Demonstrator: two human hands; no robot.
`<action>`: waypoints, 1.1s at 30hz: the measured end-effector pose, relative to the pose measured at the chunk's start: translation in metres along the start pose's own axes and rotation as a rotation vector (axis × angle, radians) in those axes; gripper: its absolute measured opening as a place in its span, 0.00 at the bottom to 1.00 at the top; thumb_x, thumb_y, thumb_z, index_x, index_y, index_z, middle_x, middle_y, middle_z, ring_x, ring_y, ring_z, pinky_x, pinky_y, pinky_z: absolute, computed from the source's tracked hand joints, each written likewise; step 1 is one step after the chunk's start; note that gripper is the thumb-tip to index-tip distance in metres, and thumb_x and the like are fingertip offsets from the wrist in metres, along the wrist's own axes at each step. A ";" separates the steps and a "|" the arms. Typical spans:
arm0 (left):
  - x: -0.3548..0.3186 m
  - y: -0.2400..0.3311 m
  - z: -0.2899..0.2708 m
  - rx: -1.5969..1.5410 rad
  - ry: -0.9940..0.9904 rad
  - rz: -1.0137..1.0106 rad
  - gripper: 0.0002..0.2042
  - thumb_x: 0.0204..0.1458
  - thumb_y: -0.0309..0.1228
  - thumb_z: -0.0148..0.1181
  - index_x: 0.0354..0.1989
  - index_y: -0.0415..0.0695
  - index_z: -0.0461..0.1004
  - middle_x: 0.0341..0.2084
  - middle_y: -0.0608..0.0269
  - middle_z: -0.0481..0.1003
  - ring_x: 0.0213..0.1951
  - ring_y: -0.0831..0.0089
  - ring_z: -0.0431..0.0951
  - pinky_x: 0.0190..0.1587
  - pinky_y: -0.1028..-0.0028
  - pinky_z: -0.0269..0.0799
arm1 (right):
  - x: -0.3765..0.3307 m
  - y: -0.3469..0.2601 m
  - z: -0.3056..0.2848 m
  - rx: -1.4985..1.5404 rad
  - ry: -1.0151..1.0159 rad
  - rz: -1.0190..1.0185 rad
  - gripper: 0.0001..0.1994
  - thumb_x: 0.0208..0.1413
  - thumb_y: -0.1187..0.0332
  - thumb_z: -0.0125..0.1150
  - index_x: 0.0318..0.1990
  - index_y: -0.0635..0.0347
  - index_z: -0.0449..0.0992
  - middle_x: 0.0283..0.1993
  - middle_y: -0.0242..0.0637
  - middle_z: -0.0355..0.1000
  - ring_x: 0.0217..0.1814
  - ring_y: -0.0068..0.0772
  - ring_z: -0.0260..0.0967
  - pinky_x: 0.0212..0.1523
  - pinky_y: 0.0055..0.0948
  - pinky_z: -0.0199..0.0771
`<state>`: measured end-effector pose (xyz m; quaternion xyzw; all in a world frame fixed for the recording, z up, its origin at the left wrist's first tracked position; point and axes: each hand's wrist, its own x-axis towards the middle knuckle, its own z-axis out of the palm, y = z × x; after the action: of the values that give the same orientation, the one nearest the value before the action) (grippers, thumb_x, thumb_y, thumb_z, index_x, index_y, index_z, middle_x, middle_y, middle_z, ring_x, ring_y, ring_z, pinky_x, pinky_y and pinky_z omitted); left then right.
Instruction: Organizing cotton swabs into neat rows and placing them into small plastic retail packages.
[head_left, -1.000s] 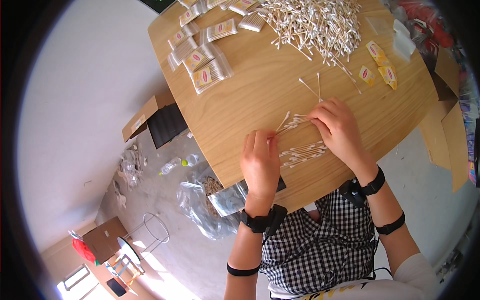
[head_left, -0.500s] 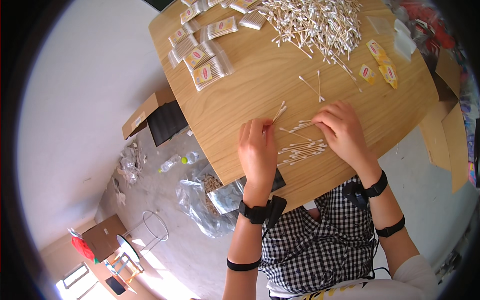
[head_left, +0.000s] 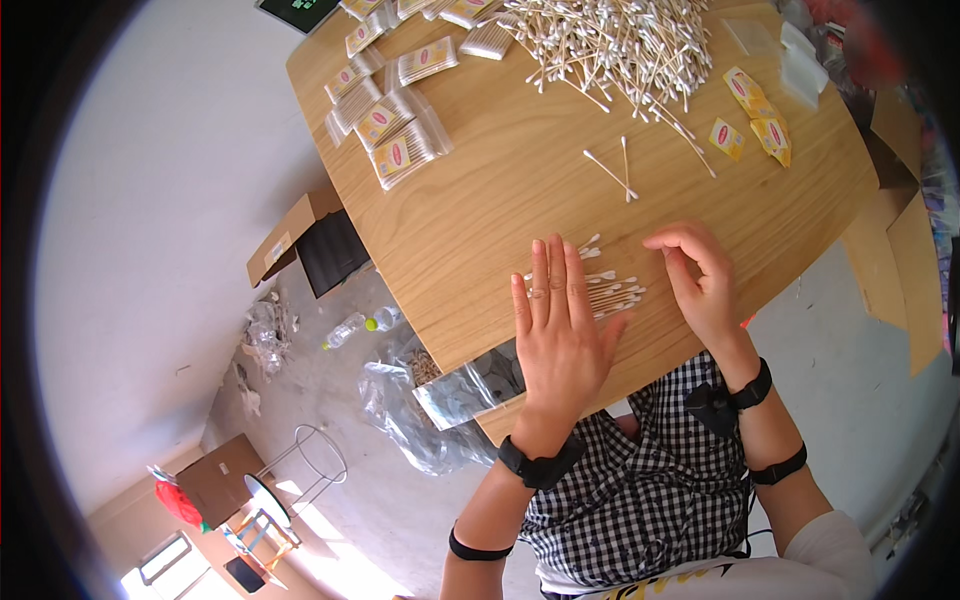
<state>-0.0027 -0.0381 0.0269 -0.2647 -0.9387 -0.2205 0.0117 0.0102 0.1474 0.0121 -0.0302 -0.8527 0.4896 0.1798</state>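
Squaring up a small bundle of cotton swabs (head_left: pixel 612 292) at lower centre of the table (head_left: pixel 480 210), the left hand (head_left: pixel 560 335) lies flat and spread over it; the right hand (head_left: pixel 700 280) hovers beside, loosely curled, holding nothing. Next probably calls for pinching the bundle together.

Clear packs (head_left: pixel 400 140): flat bags of swabs with yellow-and-red labels, spread over the table's far left.
Yellow labels (head_left: pixel 752 110): loose slips with red ovals, far right of the table.
Screen (head_left: pixel 300 10): dark, green-lit, at the top edge.
Box (head_left: pixel 290 235): open brown cardboard on the floor.
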 end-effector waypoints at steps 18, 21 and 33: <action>-0.010 0.029 0.027 0.216 -0.094 -0.103 0.54 0.49 0.67 0.49 0.67 0.24 0.49 0.69 0.34 0.49 0.72 0.46 0.47 0.70 0.54 0.47 | -0.012 0.002 0.007 -0.069 0.024 -0.089 0.09 0.56 0.81 0.54 0.41 0.61 0.77 0.40 0.39 0.74 0.43 0.41 0.70 0.45 0.34 0.70; -0.003 0.027 0.027 0.205 -0.071 -0.124 0.53 0.50 0.66 0.50 0.67 0.24 0.50 0.69 0.34 0.49 0.72 0.47 0.47 0.71 0.54 0.47 | -0.016 -0.002 0.009 -0.012 0.064 -0.010 0.10 0.58 0.81 0.53 0.45 0.63 0.76 0.44 0.41 0.74 0.47 0.41 0.71 0.48 0.33 0.71; -0.023 -0.001 -0.001 -0.863 0.472 -0.469 0.34 0.67 0.49 0.38 0.73 0.39 0.41 0.72 0.47 0.46 0.74 0.54 0.42 0.73 0.55 0.36 | -0.028 -0.015 0.015 0.470 0.108 0.254 0.18 0.69 0.69 0.46 0.62 0.67 0.63 0.64 0.46 0.64 0.69 0.40 0.60 0.69 0.39 0.58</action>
<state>0.0160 -0.0506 0.0241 0.0275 -0.7687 -0.6360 0.0630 0.0336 0.1208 0.0101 -0.1204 -0.6940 0.6905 0.1643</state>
